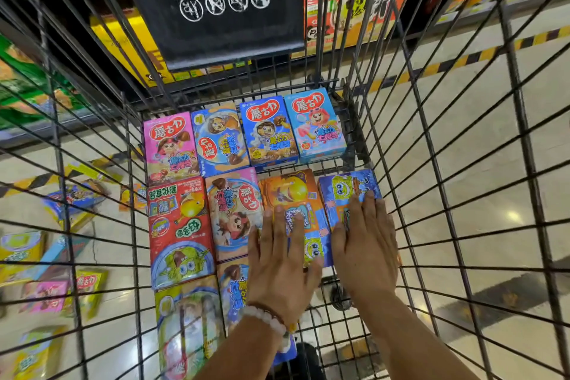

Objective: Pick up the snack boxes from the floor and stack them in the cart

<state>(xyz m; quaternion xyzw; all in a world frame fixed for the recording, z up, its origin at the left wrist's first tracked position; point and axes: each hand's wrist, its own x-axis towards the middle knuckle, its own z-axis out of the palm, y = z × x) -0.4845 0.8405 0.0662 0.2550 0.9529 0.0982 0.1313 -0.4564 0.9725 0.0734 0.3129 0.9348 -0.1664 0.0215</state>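
Cart (481, 182) floor holds snack boxes laid flat in rows, long axes running away from the person. Remaining boxes (74, 203) lie scattered on the shop floor outside the cart's left wall, so the left hand (282, 259) looks the nearer one for the next pick-up. Both hands inside the cart, side by side, just apart. Left hand flat, fingers straight, pressing the orange box (291, 194). Right hand (367, 244) likewise flat on the blue box (345, 188) by the right wall. Neither hand grips anything
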